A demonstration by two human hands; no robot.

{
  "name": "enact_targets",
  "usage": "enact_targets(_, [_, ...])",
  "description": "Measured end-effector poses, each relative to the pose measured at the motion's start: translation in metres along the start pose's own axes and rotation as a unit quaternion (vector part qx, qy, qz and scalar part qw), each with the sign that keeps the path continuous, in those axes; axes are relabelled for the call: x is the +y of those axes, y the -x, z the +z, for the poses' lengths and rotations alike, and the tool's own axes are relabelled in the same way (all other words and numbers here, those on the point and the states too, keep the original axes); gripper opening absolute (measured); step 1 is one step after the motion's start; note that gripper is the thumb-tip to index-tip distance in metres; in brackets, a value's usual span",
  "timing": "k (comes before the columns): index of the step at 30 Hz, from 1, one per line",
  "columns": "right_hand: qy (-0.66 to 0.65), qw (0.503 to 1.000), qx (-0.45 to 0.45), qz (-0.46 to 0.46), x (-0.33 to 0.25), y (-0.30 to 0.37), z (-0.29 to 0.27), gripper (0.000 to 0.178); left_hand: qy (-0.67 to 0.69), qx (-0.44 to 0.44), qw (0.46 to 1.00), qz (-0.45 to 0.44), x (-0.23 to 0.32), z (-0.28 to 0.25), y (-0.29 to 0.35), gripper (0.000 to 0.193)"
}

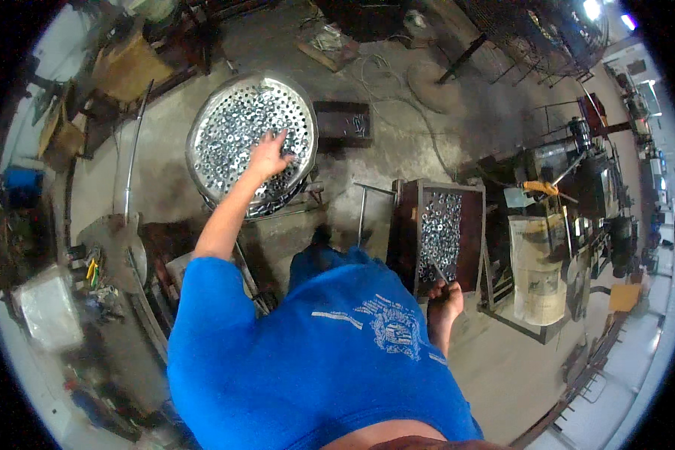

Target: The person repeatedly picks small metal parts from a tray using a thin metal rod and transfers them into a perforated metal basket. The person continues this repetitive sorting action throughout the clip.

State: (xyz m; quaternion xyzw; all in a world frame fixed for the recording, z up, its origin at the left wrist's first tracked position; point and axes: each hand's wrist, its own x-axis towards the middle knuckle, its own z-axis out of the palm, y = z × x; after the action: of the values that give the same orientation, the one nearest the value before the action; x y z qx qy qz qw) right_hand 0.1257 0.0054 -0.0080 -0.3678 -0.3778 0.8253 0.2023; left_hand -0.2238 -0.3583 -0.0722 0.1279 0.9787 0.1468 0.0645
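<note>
Spreading over the loose pile, your left hand (268,156) is lying palm-down with its fingers apart, clamping nothing that shows; that broad reach is probably suiting parts this small. Around it, the small ring-like metal parts (240,135) are covering the perforated round pan (266,78), whose raised rim is likely stopping them from rolling off. Your right hand (446,298) is bunching its fingers together on a slim dark rod (438,270), which is pointing into the near end of the rectangular tray (470,232). That tray is holding a second heap (442,217) of similar pieces, and its place at your right side is presumably putting both lots within arm's reach.

Beside the pan, a small dark box (330,124) is holding a few slim bits too tiny to identify. Your left palm is hiding what is lying beneath it, your right fingers are covering the rod's near end, and your blue shirt (315,352) is blocking most of your legs. Farther out, the workshop is bending into dark blur.
</note>
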Motion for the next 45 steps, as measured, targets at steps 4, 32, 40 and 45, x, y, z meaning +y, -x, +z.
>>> enact_targets(4, [0.146, 0.988, 0.038, -0.01, -0.001, 0.005, 0.038, 0.013, -0.021, -0.064, 0.996, -0.064, 0.003, -0.004, -0.026, 0.081])
enact_targets(32, [0.145, 0.986, 0.0, 0.078, 0.01, -0.009, 0.027, 0.019, 0.016, 0.221, 0.973, 0.064, 0.006, 0.057, -0.005, 0.046])
enact_targets(40, [0.166, 0.983, -0.012, 0.08, 0.011, -0.007, 0.015, 0.021, -0.025, 0.244, 0.968, 0.052, 0.009, 0.056, 0.005, 0.046])
enact_targets(45, [0.146, 0.986, 0.031, 0.079, 0.009, 0.005, 0.031, 0.019, -0.003, 0.185, 0.983, -0.003, 0.012, 0.057, 0.0, 0.045])
